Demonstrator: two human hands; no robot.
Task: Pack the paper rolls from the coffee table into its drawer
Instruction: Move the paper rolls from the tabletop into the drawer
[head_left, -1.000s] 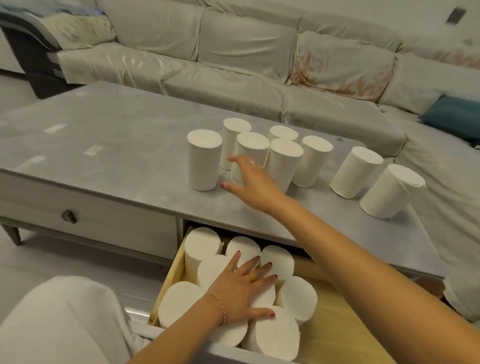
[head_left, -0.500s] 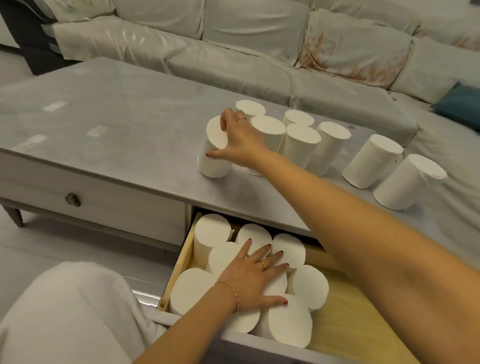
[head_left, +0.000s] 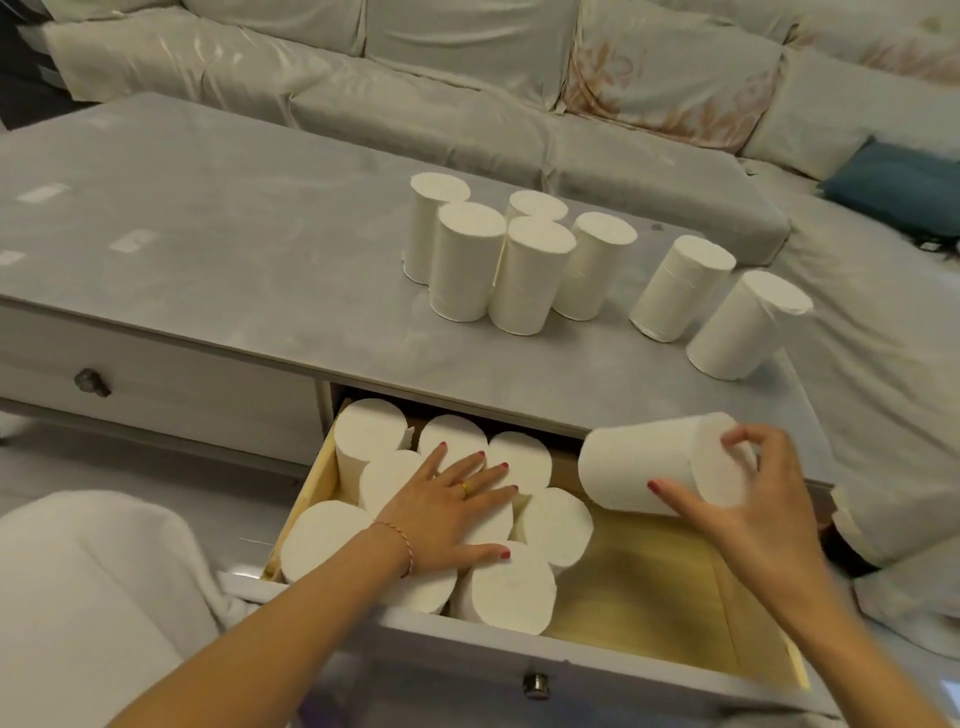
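Observation:
My right hand (head_left: 748, 509) grips a white paper roll (head_left: 639, 467), tilted on its side, above the bare right part of the open wooden drawer (head_left: 649, 587). My left hand (head_left: 457, 514) lies flat, fingers spread, on top of several upright rolls (head_left: 519, 587) packed in the drawer's left half. On the grey coffee table (head_left: 208, 249) several more white rolls stand upright: a tight cluster (head_left: 519, 270) near the middle and two apart (head_left: 680, 286) (head_left: 748, 322) toward the right edge.
A shut drawer with a dark knob (head_left: 92, 382) is left of the open one. A pale sofa (head_left: 467, 93) wraps behind and right of the table, with a teal cushion (head_left: 893, 187). White cloth over my knee (head_left: 88, 597) fills the lower left.
My right hand took the front-left roll from the table cluster and carried it back down over the drawer. My left hand stayed pressed on the packed rolls.

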